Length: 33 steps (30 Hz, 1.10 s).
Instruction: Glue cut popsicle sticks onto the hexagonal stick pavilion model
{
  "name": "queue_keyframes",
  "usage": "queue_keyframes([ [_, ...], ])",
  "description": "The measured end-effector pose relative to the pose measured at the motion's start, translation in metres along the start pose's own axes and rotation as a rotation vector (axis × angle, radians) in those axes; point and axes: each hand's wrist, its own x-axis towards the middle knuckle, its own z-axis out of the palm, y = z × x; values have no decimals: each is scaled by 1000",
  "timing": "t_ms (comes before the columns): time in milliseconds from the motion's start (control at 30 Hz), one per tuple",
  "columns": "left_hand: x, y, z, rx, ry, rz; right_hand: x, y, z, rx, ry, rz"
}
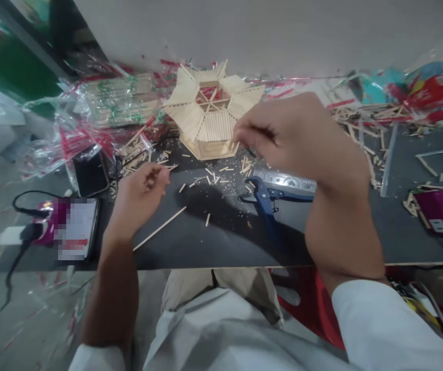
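Stick model (209,121), a hexagonal build of flat craft sticks, sits on the far part of the table (225,245), resting upright on its base. Left hand (138,198) is in front of the model and to its left, fingers (157,175) curled inward; maybe pinching a small stick bit, too small to tell. Right hand (294,139) is just right of the model, fingers (244,131) bunched close to its lower edge; cannot tell if they touch it or hold anything. Model looks light, stiff but fragile, with thin glued joints and overhanging panel tips, so best held low by the base walls with both hands. Long stick (159,228) and chips (209,180) lie in front of the model; blue-handled tool (279,183) is front right, partly under the right hand. Plastic-wrapped stick bundle (117,100) is to the left. Right hand hides part of the model's right side; model's interior is hard to make out.
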Motion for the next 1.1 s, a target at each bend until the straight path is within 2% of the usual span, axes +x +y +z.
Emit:
queue_keyframes([
  [67, -23, -6, -4, 193, -157, 81, -2, 4, -3, 33, -94, -67],
  [133, -46, -14, -1, 284, -263, 125, -5, 9, -7, 81, -100, -69],
  [233, -72, -24, 10, 420, -241, 114, -9, 20, -14, 115, 19, -9],
  [333, -82, -27, 21, 527, -228, 77, -15, 33, -19, 87, 149, 77],
  [467, -80, -21, 23, 519, -197, 46, -23, 49, -25, 8, 161, 123],
  [567, -77, -11, 22, 307, -205, -38, -25, 47, -28, 8, 56, 140],
  [667, -72, 5, 26, 69, -207, 18, -21, 27, -23, 72, -56, 127],
  [733, -67, 20, 31, 14, -153, 76, -15, 7, -12, 137, -176, 66],
  [833, -60, 40, 38, -7, -60, 117, -3, -25, 11, 210, -439, -96],
  [900, -58, 49, 40, -8, -14, 160, 4, -39, 24, 210, -541, -169],
  [1000, -59, 50, 40, -21, 8, 184, 8, -42, 27, 170, -563, -192],
  [1100, -64, 40, 36, -48, -3, 160, 2, -31, 14, 152, -534, -172],
])
